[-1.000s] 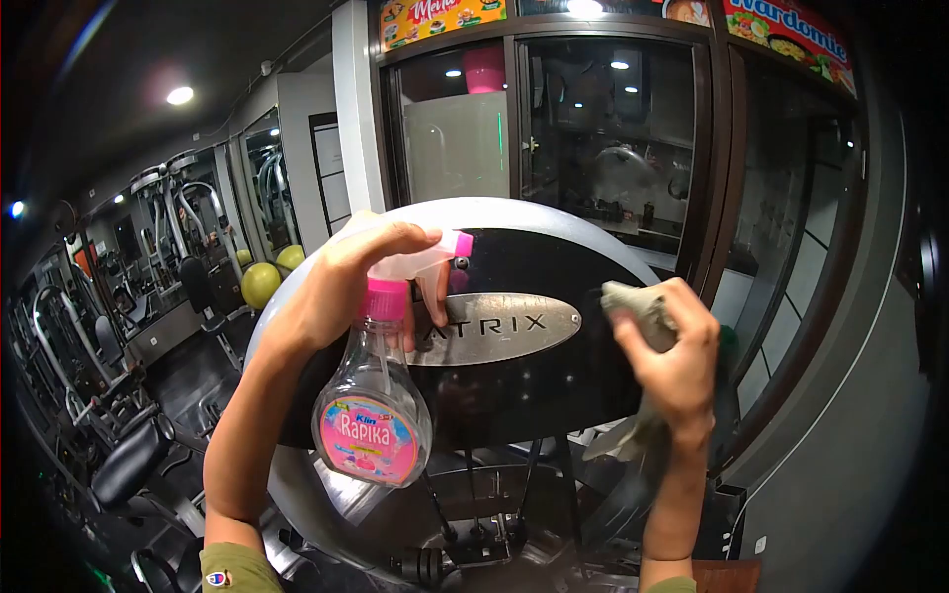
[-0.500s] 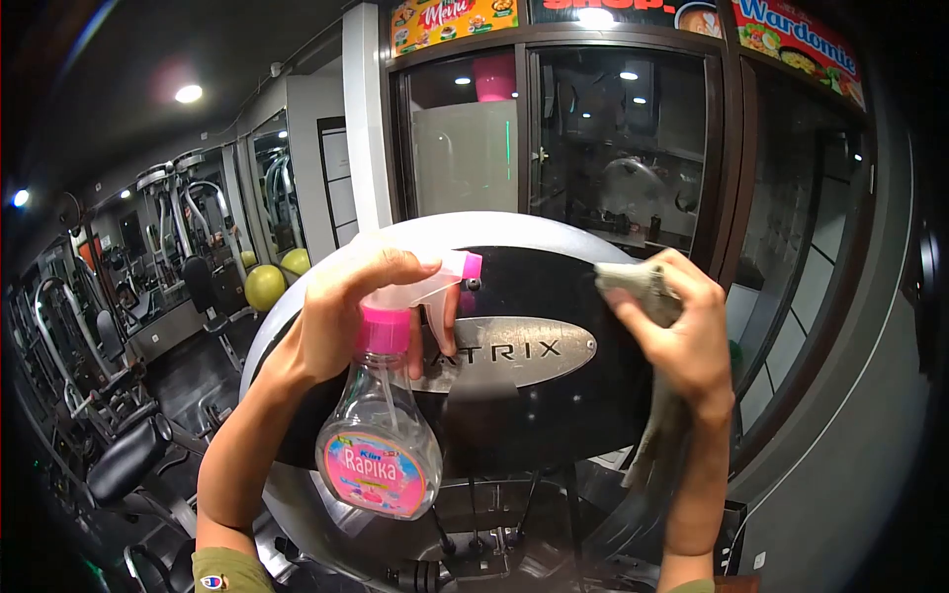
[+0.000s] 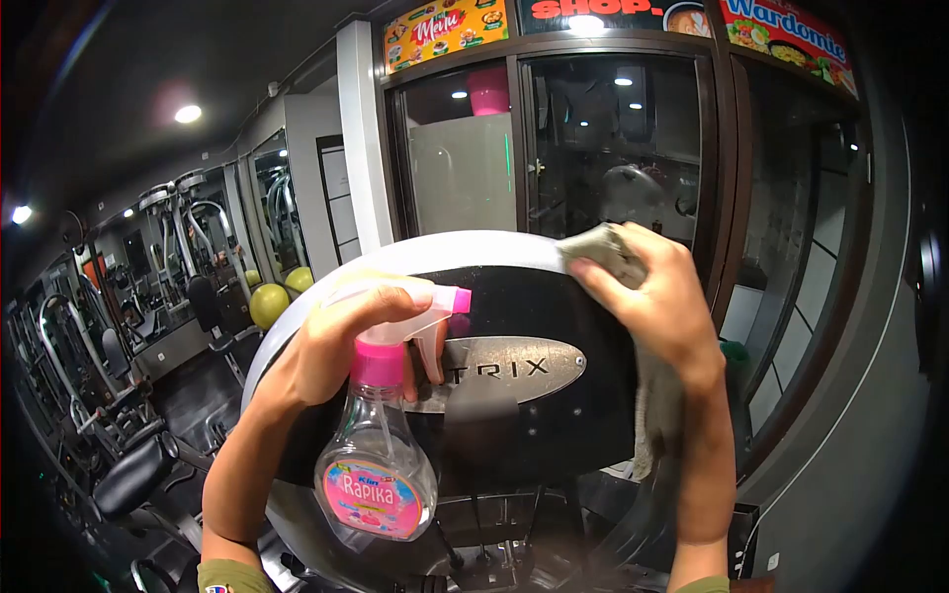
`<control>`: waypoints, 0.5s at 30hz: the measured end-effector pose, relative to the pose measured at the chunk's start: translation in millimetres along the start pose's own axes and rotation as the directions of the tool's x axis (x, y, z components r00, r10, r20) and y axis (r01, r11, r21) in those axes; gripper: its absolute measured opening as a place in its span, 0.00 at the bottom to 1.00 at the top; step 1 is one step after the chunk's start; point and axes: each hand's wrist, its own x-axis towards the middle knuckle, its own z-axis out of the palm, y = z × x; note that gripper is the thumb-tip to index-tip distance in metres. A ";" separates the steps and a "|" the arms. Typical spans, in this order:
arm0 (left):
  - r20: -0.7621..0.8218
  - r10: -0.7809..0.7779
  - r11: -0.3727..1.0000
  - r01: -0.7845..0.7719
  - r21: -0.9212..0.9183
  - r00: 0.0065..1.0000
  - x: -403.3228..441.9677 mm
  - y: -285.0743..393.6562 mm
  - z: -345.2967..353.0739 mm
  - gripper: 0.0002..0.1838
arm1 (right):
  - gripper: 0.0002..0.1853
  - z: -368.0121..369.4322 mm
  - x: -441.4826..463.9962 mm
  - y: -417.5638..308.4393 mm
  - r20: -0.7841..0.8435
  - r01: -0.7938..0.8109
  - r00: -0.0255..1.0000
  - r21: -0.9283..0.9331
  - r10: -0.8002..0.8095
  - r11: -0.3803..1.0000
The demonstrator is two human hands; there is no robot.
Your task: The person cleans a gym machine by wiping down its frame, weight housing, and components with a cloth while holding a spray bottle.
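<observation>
Along the silver rim [image 3: 465, 251], right fingers [image 3: 605, 285] pinch cloth [image 3: 596, 251]; left fingers [image 3: 386, 299] grasp spray bottle [image 3: 376, 440]. Black panel [image 3: 529, 301] open between. Cloth shifted upward since earlier.

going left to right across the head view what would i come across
Black padded seat, yellow balls, spray bottle, oval metal plate, right hand holding a cloth.
</observation>
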 end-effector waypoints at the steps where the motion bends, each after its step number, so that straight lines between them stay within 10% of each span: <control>1: -0.009 0.011 1.000 -0.011 0.005 1.000 -0.1 -0.4 0.5 0.35 | 0.16 -2.3 -5.5 17.6 -0.045 -0.022 0.999 0.062 0.025 0.998; 10: 0.042 0.043 0.998 -0.042 -0.038 0.998 -4.5 -6.9 -10.6 0.29 | 0.16 19.5 45.6 -2.6 0.033 0.064 0.998 -0.175 -0.060 0.983; 15: 0.101 0.081 0.997 -0.082 0.012 0.992 -3.2 -7.8 -8.8 0.26 | 0.16 -2.9 25.8 9.0 0.096 -0.190 0.977 -0.028 0.191 0.981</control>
